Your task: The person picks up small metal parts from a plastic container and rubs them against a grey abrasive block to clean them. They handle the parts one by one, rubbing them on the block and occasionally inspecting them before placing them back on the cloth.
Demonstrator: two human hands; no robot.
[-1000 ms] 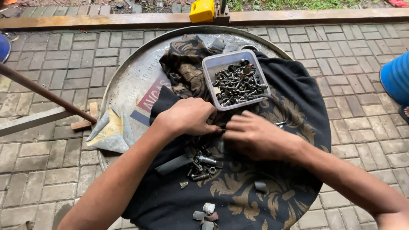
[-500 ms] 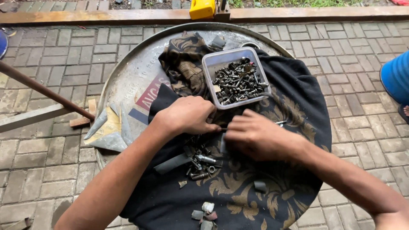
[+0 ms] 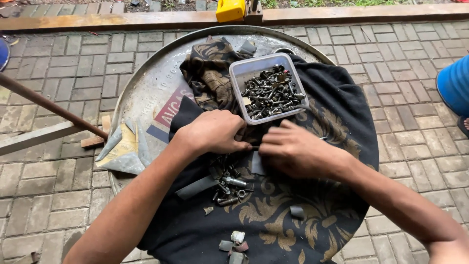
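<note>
I am bringing my left hand (image 3: 215, 133) and my right hand (image 3: 297, 150) together over the black cloth with gold scrollwork (image 3: 293, 230), fingertips meeting around a small dark piece (image 3: 255, 147) that is sitting right between them; my fingers are curled in narrow on both sides, but the piece is mostly hidden, so I cannot tell which hand is really gripping it or what exactly it is. Just under my hands, toward me, a little heap of loose bolts and nuts (image 3: 228, 188) is lying on the cloth, with a flat grey metal strip (image 3: 197, 187) beside it on my left. Nearer still to me, a few small pale metal bits (image 3: 234, 242) are resting at the cloth's near edge, and one grey piece (image 3: 296, 211) is lying below my right wrist. Just beyond my fingertips, a clear plastic tub (image 3: 243, 73) full of dark bolts and nuts is sitting on the cloth. The cloth is covering much of a round metal drum lid (image 3: 146, 93). To my left, torn cardboard scraps (image 3: 122, 149) are hanging off the lid's rim, and a rusty rod (image 3: 49, 105) is slanting over the brick paving (image 3: 58, 68). Farthest out, a yellow object (image 3: 230, 10) is standing on the kerb, and a blue drum (image 3: 454, 85) is showing at the right.
</note>
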